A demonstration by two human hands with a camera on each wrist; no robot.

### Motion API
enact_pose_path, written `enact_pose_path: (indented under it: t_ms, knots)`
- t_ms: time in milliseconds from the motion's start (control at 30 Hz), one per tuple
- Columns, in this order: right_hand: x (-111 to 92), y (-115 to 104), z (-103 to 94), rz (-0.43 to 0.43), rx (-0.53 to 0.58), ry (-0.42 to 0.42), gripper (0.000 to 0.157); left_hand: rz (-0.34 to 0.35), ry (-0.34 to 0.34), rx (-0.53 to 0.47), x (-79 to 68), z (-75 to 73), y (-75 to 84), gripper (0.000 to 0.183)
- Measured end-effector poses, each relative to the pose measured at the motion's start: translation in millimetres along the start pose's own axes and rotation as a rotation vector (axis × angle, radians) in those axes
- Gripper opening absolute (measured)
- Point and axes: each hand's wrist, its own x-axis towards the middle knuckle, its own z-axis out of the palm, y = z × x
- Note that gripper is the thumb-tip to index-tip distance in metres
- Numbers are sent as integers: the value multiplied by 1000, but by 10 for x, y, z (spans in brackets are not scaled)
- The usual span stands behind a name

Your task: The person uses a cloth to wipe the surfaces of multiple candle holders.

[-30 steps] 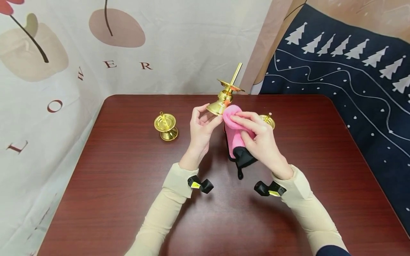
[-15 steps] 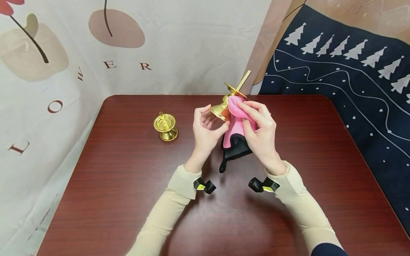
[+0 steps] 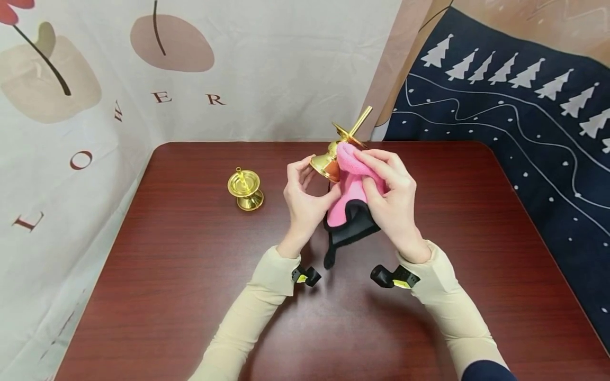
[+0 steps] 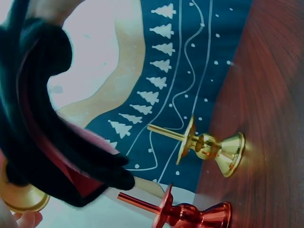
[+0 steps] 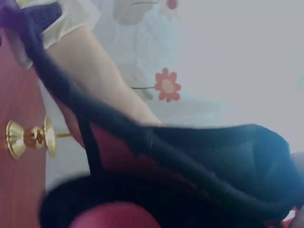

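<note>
My left hand (image 3: pixel 307 203) holds a gold candle holder (image 3: pixel 324 163) by its flared base, above the table. The holder leans to the right, its thin tube pointing up and away. My right hand (image 3: pixel 395 198) pinches a pink cloth with black trim (image 3: pixel 350 185), pressing it on the holder's middle below the dish. The cloth's black end and loop hang down between the hands. In the left wrist view the cloth's dark edge (image 4: pixel 57 109) covers much of the left side; only part of the held holder's base (image 4: pixel 23 194) shows there.
On the brown table (image 3: pixel 190 296), a second gold candle holder (image 3: pixel 245 190) stands to the left. Another gold holder (image 4: pixel 218 149) and a red one (image 4: pixel 194 216) stand upright in the left wrist view; the hands hide them from the head view. Printed hangings (image 3: pixel 286 69) surround the back.
The held candle holder has tilted further right and come slightly lower. The cloth has moved from beside its base up onto its middle. The right-hand gold holder has become hidden in the head view.
</note>
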Motion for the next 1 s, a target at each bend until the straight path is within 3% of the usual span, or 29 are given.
enact_pose_path:
  t_ms: [100, 167, 300, 400, 500, 567, 733, 800, 900, 1000]
  knots:
    - [12, -23, 67, -23, -26, 43, 36, 52, -5, 53, -18, 16, -13, 58]
    - [24, -37, 93, -34, -60, 16, 37, 93, 1, 69, -22, 29, -20, 59]
    - [48, -38, 101, -61, -116, -143, 37, 162, 20, 115, -7, 27, -42, 57]
    - [50, -40, 89, -107, -102, -288, 37, 198, 25, 156, 3, 8, -71, 56]
    - [44, -56, 71, -138, -76, -370, 37, 209, 30, 185, 5, -8, -103, 55]
    - [43, -63, 64, -123, -68, -352, 37, 202, 32, 179, 4, -11, -119, 55]
    - [60, -45, 65, -23, -82, -105, 36, 159, 25, 176, -15, -11, -128, 52]
    - [73, -32, 76, -1, -100, -52, 36, 161, 16, 192, -27, -10, -129, 52]
    - [85, -15, 104, 7, -124, -76, 36, 177, 3, 193, -42, -2, -136, 55]
    - [87, -9, 124, -20, -131, -158, 36, 184, 0, 179, -43, 9, -134, 56]
